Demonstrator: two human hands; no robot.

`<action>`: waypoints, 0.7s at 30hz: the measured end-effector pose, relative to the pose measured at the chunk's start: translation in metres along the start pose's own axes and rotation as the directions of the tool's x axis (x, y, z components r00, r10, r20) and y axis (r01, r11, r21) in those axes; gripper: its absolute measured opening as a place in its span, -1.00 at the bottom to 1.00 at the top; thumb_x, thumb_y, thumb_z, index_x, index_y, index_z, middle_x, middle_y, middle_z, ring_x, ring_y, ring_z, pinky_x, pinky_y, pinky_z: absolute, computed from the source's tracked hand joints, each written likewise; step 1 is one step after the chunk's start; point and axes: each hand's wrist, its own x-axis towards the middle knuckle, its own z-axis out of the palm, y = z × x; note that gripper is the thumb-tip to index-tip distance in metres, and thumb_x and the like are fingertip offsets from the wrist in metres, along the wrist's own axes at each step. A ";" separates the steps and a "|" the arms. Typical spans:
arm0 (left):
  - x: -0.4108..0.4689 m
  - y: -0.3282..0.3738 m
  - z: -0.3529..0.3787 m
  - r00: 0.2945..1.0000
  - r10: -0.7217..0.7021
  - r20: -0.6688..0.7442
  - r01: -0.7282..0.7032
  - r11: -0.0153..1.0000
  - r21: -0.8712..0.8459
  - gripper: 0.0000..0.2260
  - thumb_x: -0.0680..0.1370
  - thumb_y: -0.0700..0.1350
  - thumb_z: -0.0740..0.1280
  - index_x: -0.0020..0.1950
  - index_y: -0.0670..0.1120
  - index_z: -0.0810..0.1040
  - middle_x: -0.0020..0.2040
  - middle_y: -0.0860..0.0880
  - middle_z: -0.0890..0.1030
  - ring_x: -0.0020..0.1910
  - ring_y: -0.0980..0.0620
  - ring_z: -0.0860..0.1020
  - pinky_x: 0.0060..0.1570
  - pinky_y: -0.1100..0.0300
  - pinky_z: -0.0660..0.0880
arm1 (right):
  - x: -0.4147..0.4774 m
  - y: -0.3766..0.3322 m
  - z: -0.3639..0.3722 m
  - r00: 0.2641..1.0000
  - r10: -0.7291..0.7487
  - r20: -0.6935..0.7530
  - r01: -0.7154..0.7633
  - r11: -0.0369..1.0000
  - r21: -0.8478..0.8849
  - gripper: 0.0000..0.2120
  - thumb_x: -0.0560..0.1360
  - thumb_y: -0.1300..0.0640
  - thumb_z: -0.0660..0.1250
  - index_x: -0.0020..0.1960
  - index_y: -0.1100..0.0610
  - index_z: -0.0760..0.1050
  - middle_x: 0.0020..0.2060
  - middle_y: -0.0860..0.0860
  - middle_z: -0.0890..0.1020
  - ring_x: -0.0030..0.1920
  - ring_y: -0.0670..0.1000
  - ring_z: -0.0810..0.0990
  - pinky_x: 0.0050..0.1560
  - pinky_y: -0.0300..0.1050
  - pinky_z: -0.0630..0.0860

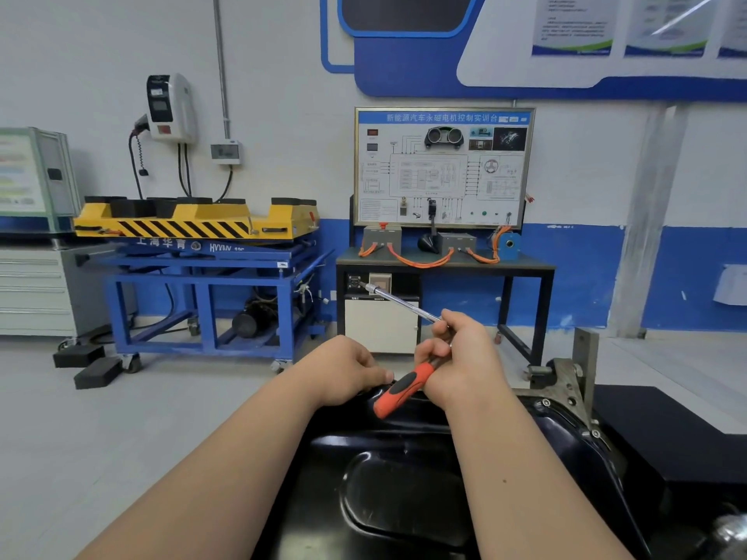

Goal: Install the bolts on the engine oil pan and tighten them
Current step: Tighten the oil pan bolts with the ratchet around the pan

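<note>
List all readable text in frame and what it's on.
"新能源汽车永磁电机控制实训台": blue header of the white framed training board.
"上海华育", then "HY…" with a blurred ending: edge of the blue steel lift table.
Board's small labels, white wall posters, grey-green display cabinet: too blurred to read.
No marking visible on the orange-and-black-handled chrome wrench in the right hand.

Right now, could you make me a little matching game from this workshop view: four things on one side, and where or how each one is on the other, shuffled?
Things:
1. right hand
2. left hand
3. oil pan
4. lift platform

Descriptions:
A. yellow with black stripes, on a blue stand
B. grips the orange-handled tool
C. glossy black, beneath both forearms
D. fingers curled at the pan's far rim

Pairs: 1-B, 2-D, 3-C, 4-A.
</note>
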 end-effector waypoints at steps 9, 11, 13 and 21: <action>0.002 0.004 -0.004 0.963 -0.224 -0.147 0.184 0.952 -0.245 -0.66 0.59 0.10 0.19 -0.28 -0.09 0.41 -0.52 0.10 0.51 -0.58 0.13 0.36 -0.44 0.25 0.27 | -0.001 0.001 0.000 1.000 -0.002 -0.017 0.002 1.000 -0.004 -0.86 0.52 0.20 0.30 -0.20 0.18 0.41 -0.43 -0.02 0.45 -0.63 -0.12 0.24 -0.61 -0.32 0.34; 0.004 0.003 -0.009 0.932 -0.357 -0.065 0.274 0.811 -0.517 -0.67 0.62 0.09 0.12 -0.25 -0.07 0.34 -0.52 0.06 0.46 -0.62 0.08 0.25 -0.51 0.29 0.19 | -0.001 0.000 0.001 1.000 -0.004 -0.014 0.004 1.000 -0.007 -0.87 0.52 0.20 0.30 -0.19 0.18 0.41 -0.44 -0.03 0.45 -0.64 -0.12 0.25 -0.60 -0.32 0.35; 0.005 0.001 -0.011 0.919 -0.394 -0.013 0.310 0.744 -0.592 -0.68 0.63 0.09 0.10 -0.24 -0.06 0.32 -0.50 0.02 0.45 -0.61 0.07 0.21 -0.54 0.30 0.15 | -0.002 0.000 0.001 1.000 -0.007 -0.017 0.007 1.000 -0.015 -0.87 0.52 0.20 0.30 -0.19 0.18 0.42 -0.45 -0.03 0.46 -0.64 -0.12 0.25 -0.59 -0.32 0.35; 0.010 -0.010 -0.011 0.966 -0.227 0.122 0.257 0.870 -0.421 -0.87 0.47 -0.06 0.33 -0.14 -0.11 0.60 -0.38 0.03 0.62 -0.55 0.10 0.26 -0.53 0.30 0.19 | 0.000 0.001 0.001 0.999 -0.016 -0.037 0.015 0.999 -0.041 -0.89 0.52 0.21 0.31 -0.16 0.17 0.42 -0.47 -0.03 0.46 -0.65 -0.12 0.24 -0.61 -0.32 0.34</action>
